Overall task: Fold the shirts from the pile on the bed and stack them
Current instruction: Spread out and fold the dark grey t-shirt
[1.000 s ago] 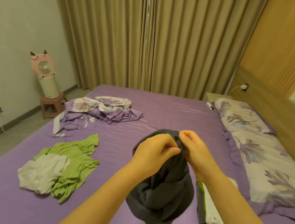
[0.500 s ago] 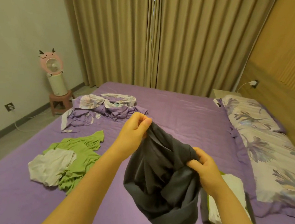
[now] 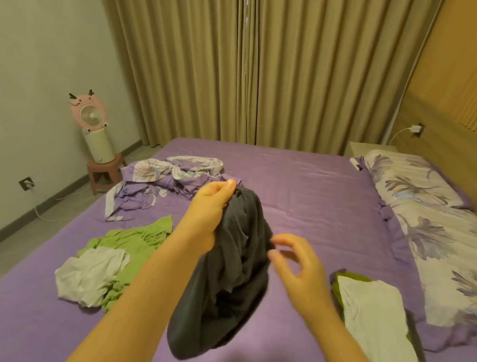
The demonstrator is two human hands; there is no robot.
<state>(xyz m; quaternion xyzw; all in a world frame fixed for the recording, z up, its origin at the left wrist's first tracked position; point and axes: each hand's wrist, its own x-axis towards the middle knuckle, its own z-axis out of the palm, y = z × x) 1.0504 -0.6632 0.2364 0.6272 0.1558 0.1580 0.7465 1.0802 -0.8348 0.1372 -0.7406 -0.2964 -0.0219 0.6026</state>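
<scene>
Head view: left hand [image 3: 211, 204] pinches the dark grey shirt [image 3: 230, 268] aloft over bare purple bed [image 3: 302, 186] — right hand [image 3: 296, 262], fingers loosely spread, beside it; folded stack [image 3: 377, 320] near the pillow [image 3: 428, 218] edge.

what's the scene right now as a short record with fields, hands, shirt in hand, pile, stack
left hand: pinches the dark grey shirt, held up above the bed
right hand: open beside the shirt, blurred
unfolded pile: green and white shirts, left
folded stack: white shirt on top, right
</scene>
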